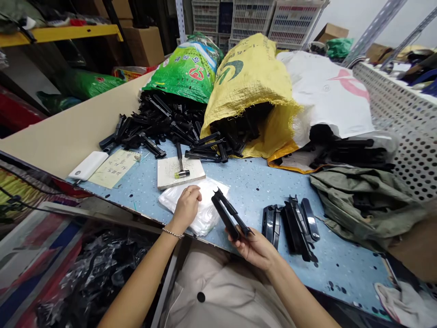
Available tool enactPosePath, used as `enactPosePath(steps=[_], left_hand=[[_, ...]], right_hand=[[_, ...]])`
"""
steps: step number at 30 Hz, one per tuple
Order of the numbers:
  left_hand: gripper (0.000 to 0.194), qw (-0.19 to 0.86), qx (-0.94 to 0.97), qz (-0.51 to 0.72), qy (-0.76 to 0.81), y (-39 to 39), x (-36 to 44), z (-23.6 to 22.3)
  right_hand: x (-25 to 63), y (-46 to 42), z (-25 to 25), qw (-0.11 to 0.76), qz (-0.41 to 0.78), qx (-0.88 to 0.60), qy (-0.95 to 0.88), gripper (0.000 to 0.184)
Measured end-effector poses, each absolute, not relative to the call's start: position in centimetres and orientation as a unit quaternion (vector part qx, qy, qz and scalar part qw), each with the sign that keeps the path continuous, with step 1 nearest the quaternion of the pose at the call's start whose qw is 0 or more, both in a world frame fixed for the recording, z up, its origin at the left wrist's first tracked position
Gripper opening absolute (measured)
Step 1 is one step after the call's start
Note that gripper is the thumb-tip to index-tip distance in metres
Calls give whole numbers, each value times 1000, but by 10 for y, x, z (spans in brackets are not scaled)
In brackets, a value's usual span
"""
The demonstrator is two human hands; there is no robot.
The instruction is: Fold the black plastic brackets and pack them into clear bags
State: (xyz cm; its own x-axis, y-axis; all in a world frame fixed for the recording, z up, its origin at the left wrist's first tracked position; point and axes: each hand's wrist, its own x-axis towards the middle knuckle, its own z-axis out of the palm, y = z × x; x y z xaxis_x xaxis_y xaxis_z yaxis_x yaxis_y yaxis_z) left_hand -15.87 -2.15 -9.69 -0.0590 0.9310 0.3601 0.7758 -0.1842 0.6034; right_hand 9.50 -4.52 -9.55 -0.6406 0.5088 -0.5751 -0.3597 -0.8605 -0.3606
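Observation:
My right hand (pixel 254 249) grips a long black plastic part (pixel 229 212) by its near end. The part has two long arms, looks somewhat like a stapler body, and tilts up and away above the blue tabletop (pixel 246 177). My left hand (pixel 187 207), with a beaded bracelet at the wrist, is over a stack of clear plastic bags (pixel 206 212). Its fingers are curled closed; whether they pinch a bag is hidden. Right of my right hand lie several similar black parts (pixel 296 228) side by side.
A small hammer (pixel 180 160) rests on a white block (pixel 164 175). Behind it, loose black parts (pixel 150 120) spill from a green sack (pixel 186 68); a yellow sack (pixel 246 77) and a white sack (pixel 327 91) stand alongside. A green-grey cloth (pixel 358 200) lies at the right.

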Motion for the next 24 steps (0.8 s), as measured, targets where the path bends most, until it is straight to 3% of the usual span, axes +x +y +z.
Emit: enactPosePath(steps=[6,11,17,21,24], left_hand=[[57,149,687,350,619,-22,-154,-95],[62,222,656,375,616,-29,-154,-84],[66,232,762,341,500,-61,-134,-56],[68,263,808,298,434,-93,-108,-34],[54,227,767,320,508,-125,-118,-16]], right_hand=[[81,-43,-92,189,948,-256,-34,9],[68,-40,-98,188,957,-221,-6,20],[58,-37,-101,281,879,-344,-174,15],[47,-48,-75,337,743,-429,-388,15],[54,-65,-48,274,728,-362,-514,23]])
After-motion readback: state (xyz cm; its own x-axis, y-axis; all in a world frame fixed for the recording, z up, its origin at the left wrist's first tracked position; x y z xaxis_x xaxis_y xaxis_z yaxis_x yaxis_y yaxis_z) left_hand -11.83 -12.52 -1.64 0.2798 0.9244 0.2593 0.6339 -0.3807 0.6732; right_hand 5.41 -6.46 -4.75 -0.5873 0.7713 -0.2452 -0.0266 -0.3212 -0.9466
